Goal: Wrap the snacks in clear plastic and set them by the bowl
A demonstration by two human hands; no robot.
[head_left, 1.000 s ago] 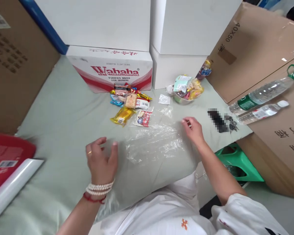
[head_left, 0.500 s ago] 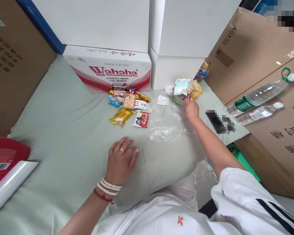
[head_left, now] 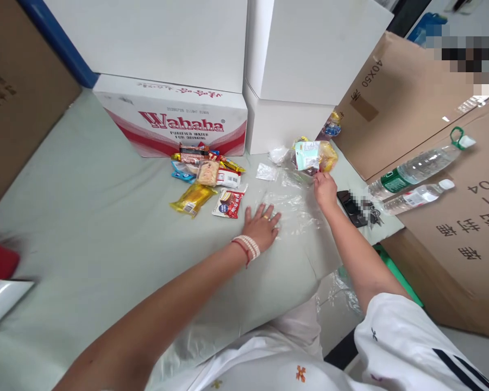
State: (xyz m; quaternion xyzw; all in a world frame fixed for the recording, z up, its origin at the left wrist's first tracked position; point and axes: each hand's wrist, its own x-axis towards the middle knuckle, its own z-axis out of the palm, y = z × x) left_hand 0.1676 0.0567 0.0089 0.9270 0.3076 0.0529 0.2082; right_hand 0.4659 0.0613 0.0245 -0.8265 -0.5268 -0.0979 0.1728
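Crumpled clear plastic extends rightward from the spread left hand, its long axis unclear. Just beyond the right hand sits a pale-green packet; whether those fingers pinch anything, I cannot tell.

I count two water bottles, one Wahaha carton, one snack bowl and one small white wrapper. Of the loose snacks on the worktop, I make out one yellow packet, one red-and-white packet, one blue packet and one square pale snack (the others overlap too much for me to number from here). One mint-coloured packet tops the bowl; the rest there I can't total. I see one black phone-like object and some keys, too obscured to count.
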